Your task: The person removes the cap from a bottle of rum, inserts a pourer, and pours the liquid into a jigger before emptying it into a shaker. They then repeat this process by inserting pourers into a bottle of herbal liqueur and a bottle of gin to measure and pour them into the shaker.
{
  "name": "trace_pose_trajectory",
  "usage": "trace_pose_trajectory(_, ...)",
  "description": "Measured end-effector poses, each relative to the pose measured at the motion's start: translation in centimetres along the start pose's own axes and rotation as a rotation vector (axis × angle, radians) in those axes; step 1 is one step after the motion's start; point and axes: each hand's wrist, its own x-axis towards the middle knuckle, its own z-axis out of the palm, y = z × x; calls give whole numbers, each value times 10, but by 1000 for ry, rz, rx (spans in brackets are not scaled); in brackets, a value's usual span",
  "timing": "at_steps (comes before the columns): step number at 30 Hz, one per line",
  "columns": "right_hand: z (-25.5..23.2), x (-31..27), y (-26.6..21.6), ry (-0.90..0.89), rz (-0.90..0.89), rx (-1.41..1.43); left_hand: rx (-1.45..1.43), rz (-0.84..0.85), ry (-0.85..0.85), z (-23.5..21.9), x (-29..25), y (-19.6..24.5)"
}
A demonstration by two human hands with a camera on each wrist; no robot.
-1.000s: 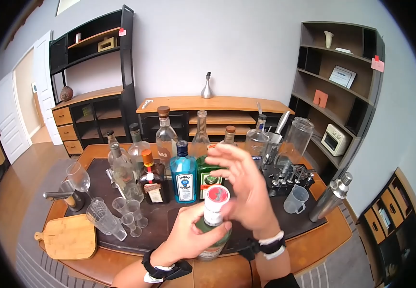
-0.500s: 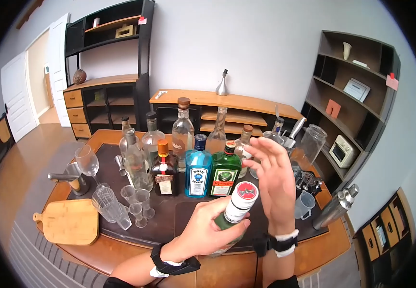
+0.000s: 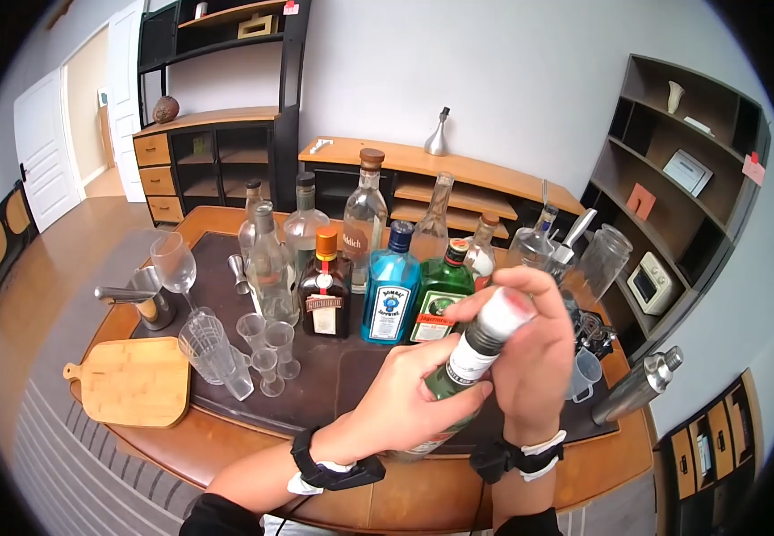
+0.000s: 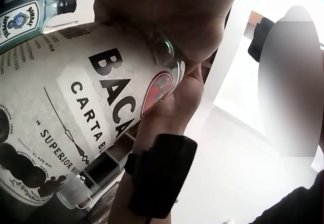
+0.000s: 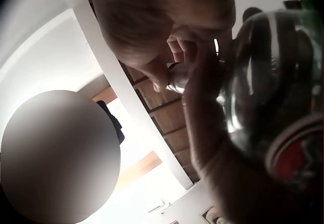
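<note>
A green-tinted glass bottle (image 3: 448, 380) with a white cap (image 3: 505, 316) leans to the right above the table's front part. Its large label reading BACA, CARTA (image 4: 96, 97) fills much of the left wrist view. My left hand (image 3: 405, 397) grips the bottle round its neck and shoulder. Around the cap curl the fingers of my right hand (image 3: 534, 362), thumb side toward the bottle. In the right wrist view the bottle's clear shoulder (image 5: 263, 77) is close and dark. Just behind the hands stands a green bottle (image 3: 441, 290), beside a blue one (image 3: 392, 299).
More bottles, among them an orange-capped one (image 3: 326, 290), stand at the back. To the left lie a cutting board (image 3: 132, 380), fallen glasses (image 3: 213, 348) and small stemmed glasses (image 3: 281, 344). A steel shaker (image 3: 637, 386) and measuring jug (image 3: 585, 373) are at right.
The bottle has tilted further right and risen slightly in view with my left hand. My right hand, raised beside the cap before, has come round it. The head view has shifted.
</note>
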Motion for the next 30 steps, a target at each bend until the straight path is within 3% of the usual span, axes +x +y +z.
trace_pose_trajectory(2,-10,4,1,-35,-153,8,80,70,3,-1,-1,-3)
trace_pose_trajectory(4,-12,3,-3,60,-283,158,99,118,4,1,-1,-6)
trace_pose_trajectory(5,-15,2,-7,64,-307,167,73,-100,-30,-1,-2,8)
trace_pose_trajectory(8,-18,-2,-13,51,-356,222,46,-125,-1,-1,-1,7)
trace_pose_trajectory(12,-20,-6,-17,-7,-464,-137,116,-62,-34,-2,-3,3)
trace_pose_trajectory(15,-3,-11,-26,-29,-624,-605,187,102,-24,-4,0,0)
trace_pose_trajectory(16,1,-12,-29,-49,-691,-742,157,79,-72,-8,0,-3)
trace_pose_trajectory(18,7,-12,-37,-163,-717,-941,-51,30,-8,-4,-8,6)
trace_pose_trajectory(22,16,-17,-43,-226,-703,-1215,204,453,365,-1,-8,10)
trace_pose_trajectory(23,24,-20,-43,-198,-707,-1275,227,571,369,-5,-9,8)
trace_pose_trajectory(25,39,-23,-32,-122,-747,-1261,84,559,361,4,-25,22)
trace_pose_trajectory(28,53,-28,-16,-58,-767,-1077,181,672,232,-6,-30,37)
trace_pose_trajectory(30,55,-29,-11,-58,-747,-1022,145,635,242,-3,-32,44)
